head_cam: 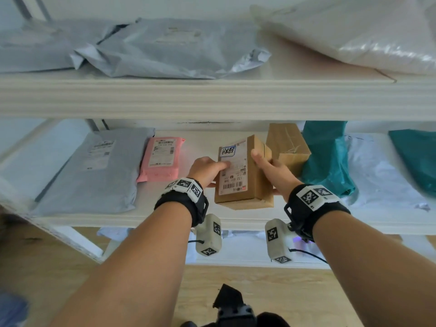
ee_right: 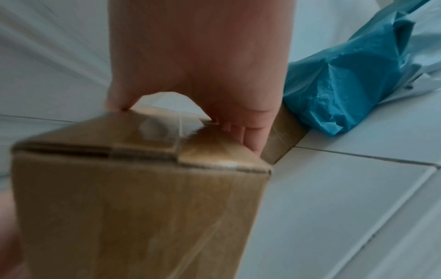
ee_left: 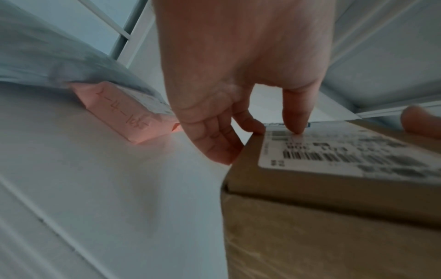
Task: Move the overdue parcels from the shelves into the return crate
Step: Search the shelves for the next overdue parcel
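Note:
A brown cardboard box (head_cam: 243, 182) with a white barcode label sits tilted on the middle shelf (head_cam: 165, 215). My left hand (head_cam: 213, 171) grips its left side, with the thumb on the label (ee_left: 334, 151) and the fingers (ee_left: 214, 145) down the box's left face. My right hand (head_cam: 264, 164) grips the right side, thumb on top and fingers (ee_right: 248, 136) down the right face of the box (ee_right: 133, 207). The return crate is not in view.
A second cardboard box (head_cam: 289, 147) stands just behind my right hand. A pink parcel (head_cam: 161, 159) and a grey mailer (head_cam: 94, 171) lie to the left, teal bags (head_cam: 328, 159) and a white mailer (head_cam: 382, 175) to the right. The upper shelf edge (head_cam: 212, 100) overhangs, holding grey mailers (head_cam: 141, 48).

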The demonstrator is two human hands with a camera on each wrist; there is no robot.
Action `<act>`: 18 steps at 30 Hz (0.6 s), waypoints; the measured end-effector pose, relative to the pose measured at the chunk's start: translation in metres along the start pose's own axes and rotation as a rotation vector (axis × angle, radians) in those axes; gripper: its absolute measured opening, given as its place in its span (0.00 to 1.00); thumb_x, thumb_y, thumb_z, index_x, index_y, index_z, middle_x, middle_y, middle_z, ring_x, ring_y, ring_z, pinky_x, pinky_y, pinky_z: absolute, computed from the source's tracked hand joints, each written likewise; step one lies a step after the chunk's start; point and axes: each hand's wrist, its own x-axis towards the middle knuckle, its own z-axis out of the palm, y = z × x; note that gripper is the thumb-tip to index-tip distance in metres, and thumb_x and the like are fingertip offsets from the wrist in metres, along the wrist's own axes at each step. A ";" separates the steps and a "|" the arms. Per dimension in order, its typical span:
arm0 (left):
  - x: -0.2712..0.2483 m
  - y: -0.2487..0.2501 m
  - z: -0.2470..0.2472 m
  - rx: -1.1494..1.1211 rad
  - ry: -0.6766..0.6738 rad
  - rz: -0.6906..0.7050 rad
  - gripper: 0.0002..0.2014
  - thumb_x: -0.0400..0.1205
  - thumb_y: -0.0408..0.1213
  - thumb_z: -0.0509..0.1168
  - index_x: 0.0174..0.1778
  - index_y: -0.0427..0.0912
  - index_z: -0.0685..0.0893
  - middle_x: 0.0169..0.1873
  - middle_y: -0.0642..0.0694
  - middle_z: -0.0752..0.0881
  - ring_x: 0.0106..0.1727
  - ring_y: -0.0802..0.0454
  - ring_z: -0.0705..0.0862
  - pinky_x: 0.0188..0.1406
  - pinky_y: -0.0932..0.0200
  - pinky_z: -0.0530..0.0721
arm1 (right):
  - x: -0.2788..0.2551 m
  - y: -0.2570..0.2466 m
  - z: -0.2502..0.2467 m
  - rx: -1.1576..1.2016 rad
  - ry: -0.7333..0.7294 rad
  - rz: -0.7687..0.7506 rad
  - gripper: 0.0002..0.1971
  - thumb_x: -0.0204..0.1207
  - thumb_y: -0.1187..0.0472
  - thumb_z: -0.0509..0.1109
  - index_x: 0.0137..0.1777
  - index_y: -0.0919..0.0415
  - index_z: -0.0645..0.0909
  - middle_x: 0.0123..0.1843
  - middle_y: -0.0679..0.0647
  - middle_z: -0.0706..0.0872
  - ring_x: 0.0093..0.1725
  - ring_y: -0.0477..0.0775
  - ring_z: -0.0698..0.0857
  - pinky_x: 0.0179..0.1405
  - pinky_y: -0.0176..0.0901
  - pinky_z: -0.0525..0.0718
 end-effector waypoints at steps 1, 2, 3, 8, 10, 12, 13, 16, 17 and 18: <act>0.000 -0.001 0.001 0.014 -0.004 0.000 0.14 0.77 0.47 0.72 0.47 0.41 0.81 0.48 0.42 0.91 0.50 0.44 0.90 0.56 0.44 0.88 | -0.001 0.002 0.000 -0.014 -0.027 0.020 0.39 0.71 0.33 0.69 0.75 0.56 0.68 0.60 0.52 0.81 0.57 0.55 0.81 0.59 0.51 0.79; 0.001 -0.002 0.001 0.026 -0.008 -0.004 0.14 0.77 0.48 0.73 0.46 0.42 0.81 0.47 0.42 0.91 0.50 0.44 0.90 0.56 0.44 0.88 | -0.001 0.003 -0.001 -0.037 -0.044 0.037 0.38 0.70 0.34 0.71 0.74 0.56 0.68 0.60 0.52 0.82 0.58 0.55 0.81 0.59 0.51 0.80; 0.001 -0.003 0.001 0.034 -0.013 -0.007 0.14 0.77 0.48 0.73 0.46 0.42 0.80 0.47 0.43 0.91 0.50 0.45 0.90 0.57 0.44 0.88 | -0.002 0.005 -0.001 -0.071 -0.047 0.049 0.37 0.69 0.35 0.73 0.72 0.55 0.69 0.60 0.51 0.83 0.58 0.54 0.82 0.61 0.52 0.80; 0.002 0.006 0.003 0.056 0.002 0.026 0.37 0.73 0.38 0.76 0.76 0.45 0.67 0.60 0.45 0.81 0.58 0.48 0.82 0.56 0.52 0.83 | 0.000 0.007 -0.006 -0.187 -0.023 0.014 0.30 0.67 0.44 0.79 0.65 0.55 0.75 0.57 0.52 0.87 0.54 0.52 0.86 0.58 0.49 0.84; 0.001 0.017 0.002 0.087 -0.013 0.089 0.45 0.71 0.32 0.75 0.82 0.48 0.59 0.69 0.42 0.74 0.65 0.46 0.77 0.60 0.53 0.80 | -0.001 0.004 -0.009 -0.221 -0.040 -0.005 0.31 0.66 0.49 0.81 0.68 0.55 0.75 0.56 0.53 0.88 0.53 0.52 0.87 0.57 0.47 0.83; -0.003 0.031 0.000 0.165 -0.108 0.110 0.48 0.71 0.28 0.72 0.84 0.53 0.56 0.78 0.41 0.66 0.73 0.45 0.72 0.62 0.54 0.76 | -0.002 0.001 -0.012 -0.289 -0.128 -0.013 0.35 0.65 0.51 0.82 0.72 0.54 0.74 0.58 0.54 0.88 0.55 0.55 0.88 0.63 0.52 0.83; -0.004 0.037 0.000 0.228 -0.191 0.101 0.47 0.72 0.28 0.71 0.84 0.54 0.56 0.80 0.41 0.64 0.74 0.45 0.70 0.61 0.55 0.73 | -0.002 -0.001 -0.014 -0.319 -0.188 -0.002 0.37 0.66 0.53 0.82 0.75 0.53 0.72 0.60 0.55 0.88 0.57 0.56 0.87 0.65 0.54 0.82; -0.012 0.048 0.003 0.367 -0.468 -0.003 0.42 0.76 0.30 0.70 0.84 0.55 0.60 0.76 0.41 0.70 0.72 0.46 0.71 0.52 0.57 0.74 | -0.007 -0.007 -0.016 -0.384 -0.328 0.041 0.45 0.63 0.54 0.83 0.80 0.51 0.67 0.63 0.56 0.87 0.59 0.57 0.88 0.64 0.53 0.83; -0.014 0.049 0.004 0.387 -0.515 -0.034 0.41 0.76 0.31 0.71 0.83 0.55 0.61 0.75 0.40 0.73 0.71 0.45 0.74 0.51 0.58 0.77 | -0.007 -0.008 -0.016 -0.404 -0.356 0.050 0.50 0.58 0.52 0.84 0.81 0.50 0.65 0.63 0.55 0.87 0.59 0.57 0.88 0.64 0.53 0.83; -0.013 0.047 0.005 0.405 -0.532 -0.046 0.42 0.74 0.33 0.73 0.83 0.56 0.62 0.73 0.40 0.75 0.70 0.45 0.76 0.54 0.57 0.79 | -0.008 -0.009 -0.014 -0.424 -0.377 0.061 0.53 0.54 0.50 0.84 0.82 0.49 0.64 0.65 0.55 0.86 0.59 0.57 0.88 0.65 0.55 0.83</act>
